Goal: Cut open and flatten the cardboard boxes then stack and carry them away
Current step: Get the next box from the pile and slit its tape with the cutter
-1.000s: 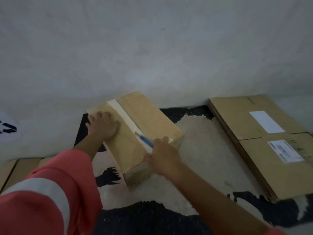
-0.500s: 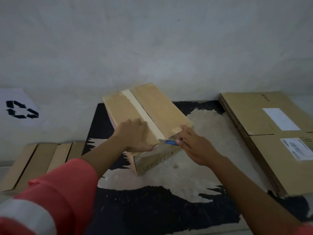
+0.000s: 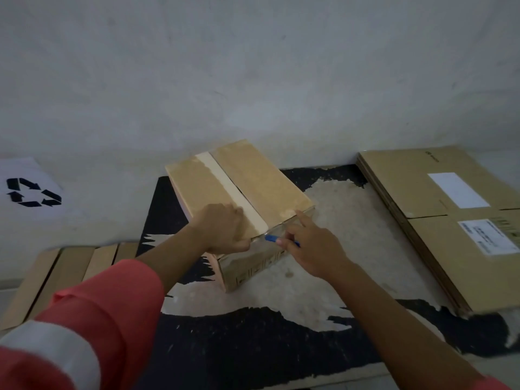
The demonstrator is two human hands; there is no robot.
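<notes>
A closed cardboard box (image 3: 253, 181) sits on the floor by the wall, a pale tape strip (image 3: 225, 184) running down its top seam. My left hand (image 3: 222, 229) presses on the box's near left top, fingers curled over the near edge. My right hand (image 3: 306, 246) holds a blue-handled cutter (image 3: 274, 238) at the near end of the tape, where the top meets the front face. Its index finger points out along the box's top edge.
A stack of flattened boxes (image 3: 439, 220) with white labels lies at the right. More flat cardboard (image 3: 56, 277) lies at the left, below a white sheet with a recycling symbol (image 3: 31, 192). The floor mat (image 3: 253, 347) is black and worn pale. A grey wall stands behind.
My left hand slid from the box's far left corner to its near edge. My right hand drew the cutter down the tape to the near end and now sits at the front edge.
</notes>
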